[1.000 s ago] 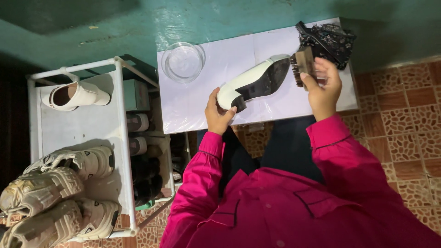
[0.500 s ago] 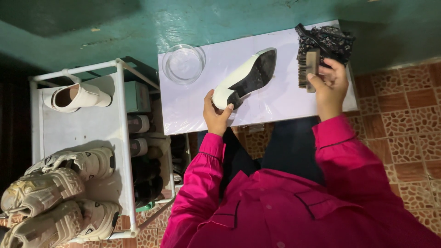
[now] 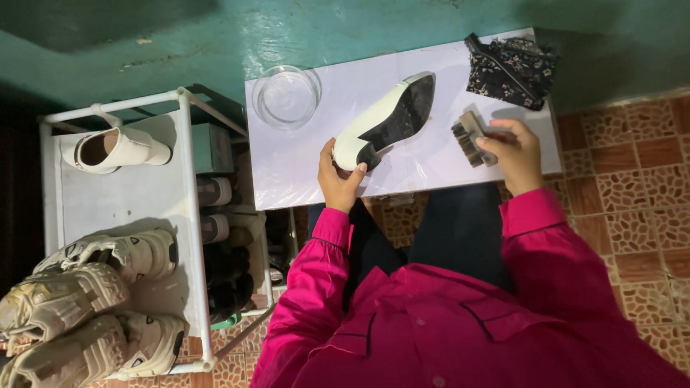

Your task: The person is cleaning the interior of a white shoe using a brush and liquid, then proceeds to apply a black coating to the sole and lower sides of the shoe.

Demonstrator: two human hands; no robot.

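1. One white heeled shoe (image 3: 392,118) lies sole-up on the small white table (image 3: 302,172), its heel end gripped by the left hand (image 3: 340,179).
2. Right hand (image 3: 514,154) holds a brush (image 3: 471,136) beside the shoe, not touching it.

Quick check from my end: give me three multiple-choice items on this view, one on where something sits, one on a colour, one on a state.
1. Where is the glass bowl?
A. on the white table's far left corner
B. on the shoe rack
C. on the floor

2. What colour is the heeled shoe's upper?
A. red
B. white
C. green

3. How is the brush held?
A. lying loose
B. in the right hand, off the shoe
C. pressed on the sole

Answers: 1 A, it stands on the table; 2 B, white upper, dark sole; 3 B, the right hand grips it beside the shoe, which the left hand holds.
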